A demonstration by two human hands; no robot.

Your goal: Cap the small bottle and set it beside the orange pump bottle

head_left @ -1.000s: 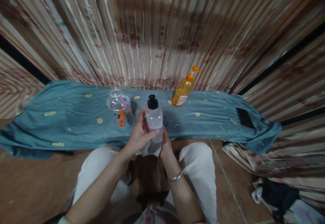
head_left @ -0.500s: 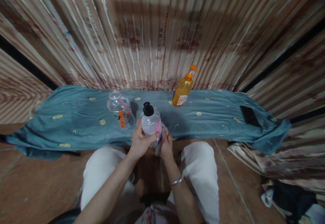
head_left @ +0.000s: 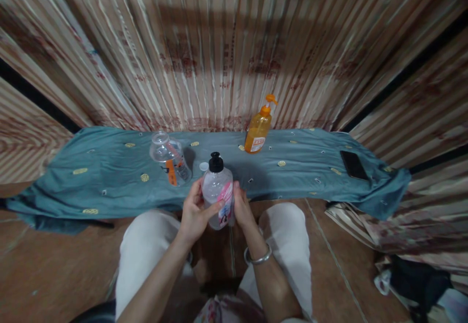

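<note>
I hold a clear bottle [head_left: 218,197] with a black cap upright between both hands, just in front of the near edge of the teal cloth [head_left: 109,176] that covers the low bench. My left hand [head_left: 193,211] has its grip closed round the left side of the bottle, thumb across the front beside the pink label, fingers wrapped behind. My right hand [head_left: 243,208] presses against the right side of the bottle, its grip closed on it as well, and a silver bangle [head_left: 258,257] sits on that wrist. The bottle is over the gap between my knees, which are in white trousers [head_left: 146,245]. Taking the bottle as the landmark: just behind it and to its left a clear plastic jar [head_left: 169,157] with an orange label lies tilted on the cloth; a small white cap [head_left: 204,166] rests on the cloth just behind it, close to its black cap; farther behind and to the right an orange pump bottle [head_left: 258,129] stands upright near the striped curtain [head_left: 234,45]; well to the right a black phone [head_left: 353,165] lies flat on the cloth.
</note>
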